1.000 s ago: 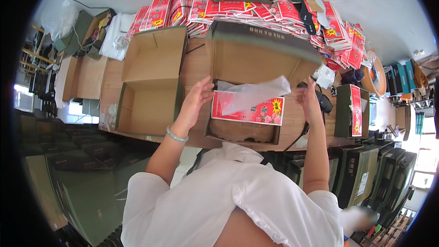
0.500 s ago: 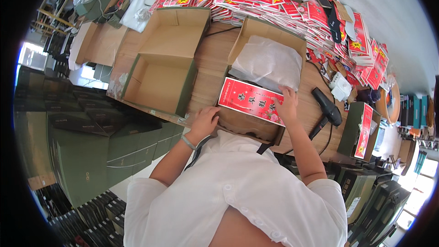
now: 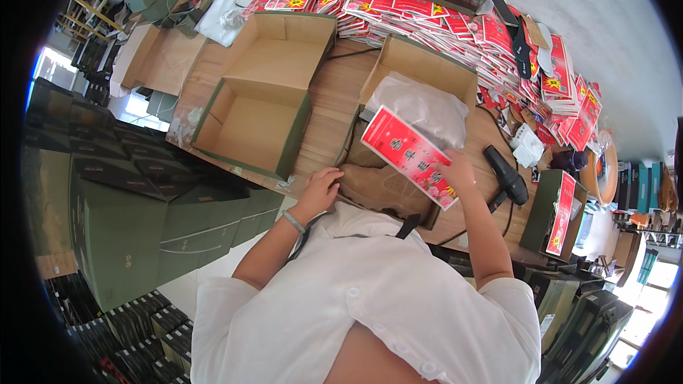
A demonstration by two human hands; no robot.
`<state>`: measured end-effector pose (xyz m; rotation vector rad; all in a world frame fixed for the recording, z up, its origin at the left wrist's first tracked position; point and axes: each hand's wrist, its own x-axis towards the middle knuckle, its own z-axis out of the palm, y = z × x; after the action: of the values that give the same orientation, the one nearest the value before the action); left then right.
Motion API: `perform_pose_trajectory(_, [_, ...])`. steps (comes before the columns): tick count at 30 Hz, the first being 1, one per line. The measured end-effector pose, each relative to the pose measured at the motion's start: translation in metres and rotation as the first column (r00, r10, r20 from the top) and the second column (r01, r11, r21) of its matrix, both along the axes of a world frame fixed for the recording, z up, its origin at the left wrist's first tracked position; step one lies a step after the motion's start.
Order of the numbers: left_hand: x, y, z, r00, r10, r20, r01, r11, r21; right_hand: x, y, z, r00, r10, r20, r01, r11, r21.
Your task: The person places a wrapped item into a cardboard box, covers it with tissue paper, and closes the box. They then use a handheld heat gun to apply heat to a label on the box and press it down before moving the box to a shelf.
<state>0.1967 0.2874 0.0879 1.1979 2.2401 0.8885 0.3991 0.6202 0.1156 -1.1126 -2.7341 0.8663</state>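
Note:
My right hand (image 3: 461,171) pinches the right end of a flat red printed packet (image 3: 407,156), which slants over an open green cardboard box (image 3: 348,144) in front of me. Brown material, perhaps wrapping paper (image 3: 377,183), covers the near part of the box. A bundle in thin white wrapping (image 3: 423,99) lies toward its raised, tan-lined lid (image 3: 420,57). At the box's near left edge, my left hand (image 3: 318,193) is closed with its fingers curled over the rim. The packet hides part of the inside.
Left of it stands another open green box (image 3: 249,128). A heap of red packets (image 3: 405,7) lines the table's back. On the right are a black hair dryer (image 3: 505,176) and a small green box (image 3: 544,206) with a red packet. Green cartons (image 3: 121,235) are stacked at left.
The red packet has lifted off the box and turned, its right end now nearer to me. My right hand has moved slightly right and nearer; my left hand stays at the rim.

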Motion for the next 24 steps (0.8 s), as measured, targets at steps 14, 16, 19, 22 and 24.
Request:
perform_pose_trajectory(14, [-0.001,0.017,-0.001,0.969,-0.162,-0.185,0.123,0.971,-0.207,0.108,-0.020,-0.050,0.781,-0.613,-0.115,0.597,0.680,0.426])
perform_pose_trajectory(16, [-0.003,0.016,-0.002,0.969,-0.170,-0.182,0.132,0.971,-0.200,0.075,-0.026,-0.047,0.900,-0.264,-0.348,0.360,0.900,0.246])
perform_pose_trajectory(19, [-0.005,0.017,-0.005,0.965,-0.185,-0.186,0.152,0.972,-0.182,0.015,-0.052,-0.035,0.984,0.031,-0.175,0.029,0.943,0.332])
perform_pose_trajectory(22, [-0.006,0.017,-0.002,0.971,-0.173,-0.164,0.138,0.968,-0.209,-0.032,-0.057,-0.010,0.992,-0.018,0.123,-0.005,0.984,0.180])
perform_pose_trajectory(24, [-0.006,0.018,-0.002,0.975,-0.167,-0.143,0.126,0.957,-0.259,-0.041,-0.055,-0.002,0.987,-0.024,0.159,0.019,0.999,0.032])
